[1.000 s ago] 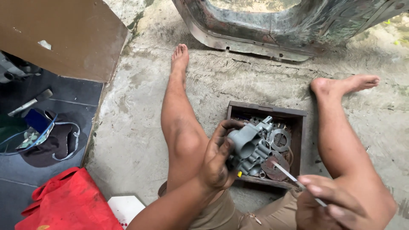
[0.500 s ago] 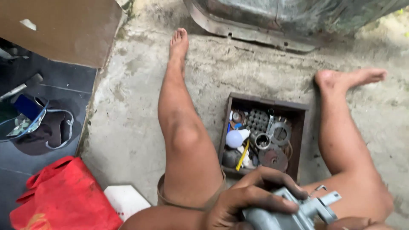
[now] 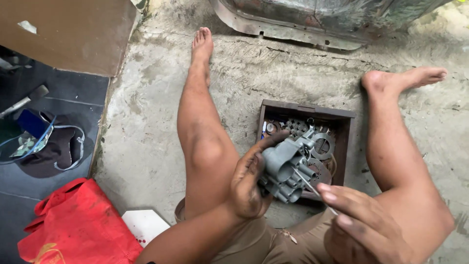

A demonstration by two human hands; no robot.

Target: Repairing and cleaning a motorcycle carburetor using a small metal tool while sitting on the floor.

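Observation:
My left hand (image 3: 249, 181) grips a grey metal carburetor body (image 3: 286, 168) and holds it up over the near edge of a dark wooden box (image 3: 308, 108). My right hand (image 3: 364, 220) pinches a thin metal tool (image 3: 312, 188), whose tip reaches into the carburetor's lower right side. The box lies on the concrete between my bare legs and holds several small metal parts, gears and rings, partly hidden behind the carburetor.
A red cloth bag (image 3: 80, 225) and a white tile piece (image 3: 146, 225) lie at lower left. A dark cap and blue strap (image 3: 44, 142) rest on dark tiles beside a brown board (image 3: 68, 34). A worn metal vehicle panel (image 3: 312, 22) stands beyond my feet.
The carburetor dropped low toward my lap half a second ago, uncovering the box, and is now raised again over the box. The thin tool is back against it.

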